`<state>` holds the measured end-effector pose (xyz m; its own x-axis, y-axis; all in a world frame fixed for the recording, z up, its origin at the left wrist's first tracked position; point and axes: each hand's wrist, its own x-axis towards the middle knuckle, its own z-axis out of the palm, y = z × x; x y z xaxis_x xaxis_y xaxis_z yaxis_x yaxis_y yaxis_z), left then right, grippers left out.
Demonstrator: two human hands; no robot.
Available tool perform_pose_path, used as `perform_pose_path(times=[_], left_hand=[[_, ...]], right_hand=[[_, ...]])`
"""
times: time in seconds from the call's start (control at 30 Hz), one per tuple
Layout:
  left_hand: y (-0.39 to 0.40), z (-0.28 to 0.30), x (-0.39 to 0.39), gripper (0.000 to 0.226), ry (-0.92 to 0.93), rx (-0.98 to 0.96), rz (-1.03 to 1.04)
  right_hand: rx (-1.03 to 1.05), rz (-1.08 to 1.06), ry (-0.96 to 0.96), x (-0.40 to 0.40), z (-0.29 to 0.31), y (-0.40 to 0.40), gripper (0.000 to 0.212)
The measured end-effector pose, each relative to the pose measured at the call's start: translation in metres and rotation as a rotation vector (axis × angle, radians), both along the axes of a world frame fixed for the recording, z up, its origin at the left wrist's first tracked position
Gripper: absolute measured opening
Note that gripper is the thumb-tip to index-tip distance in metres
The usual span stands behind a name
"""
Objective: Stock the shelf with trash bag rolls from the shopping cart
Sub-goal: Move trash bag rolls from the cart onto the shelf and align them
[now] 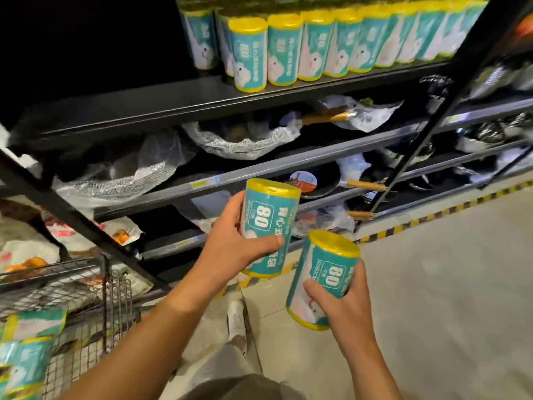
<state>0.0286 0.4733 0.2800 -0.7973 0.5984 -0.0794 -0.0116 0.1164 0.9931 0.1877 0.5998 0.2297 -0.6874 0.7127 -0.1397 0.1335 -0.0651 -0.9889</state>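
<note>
1. The left grip (pixel 233 241) is wrapped around a trash bag roll (pixel 266 226), thumb across its teal label, fingers behind; the roll stands nearly upright with its yellow cap on top.
2. The right grip (pixel 343 307) is closed on a second roll (pixel 323 280), held lower and tilted, its bottom edge leaning toward the left.
3. The two rolls are near each other but apart, both in open air in front of the shelving, above the bare floor (pixel 447 269).
4. On the top shelf (pixel 173 103), a row of matching rolls (pixel 311 44) stands upright along the front edge; the shelf's left stretch is dark and bare.
5. Lower shelves hold plastic-wrapped pans (pixel 239 140), some with wooden handles.
6. The wire shopping cart (pixel 86 298) sits at lower left, with more rolls (pixel 26 356) in it.
</note>
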Motion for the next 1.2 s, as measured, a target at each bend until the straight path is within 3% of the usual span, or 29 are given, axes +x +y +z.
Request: perform_pose_path(times=[0.23,0.4,0.63,0.8,1.0,1.2], left_hand=[[0.036,0.004,-0.086,0.076,-0.022,0.058,-0.061],[0.041,0.02,-0.161,0.063,0.003,0.074,-0.039],[0.047,0.051,-0.247,0.079,0.252,0.139,0.054],[0.054,0.061,-0.301,0.081,0.383,0.178,0.23],[0.07,0.049,-0.364,0.096,0.42,0.099,0.314],[0.093,0.04,-0.391,0.073,0.447,-0.113,0.407]], right_hand=[[0.071,-0.031,0.047,-0.09,0.017,0.03,0.061],[0.144,-0.05,0.105,-0.169,0.04,0.04,0.071],[0.256,-0.048,0.195,-0.259,0.073,0.051,0.068],[0.291,-0.031,0.272,-0.302,0.094,0.049,0.067],[0.309,0.012,0.285,-0.33,0.1,0.045,0.075],[0.315,0.003,0.258,-0.344,0.095,0.043,0.077]])
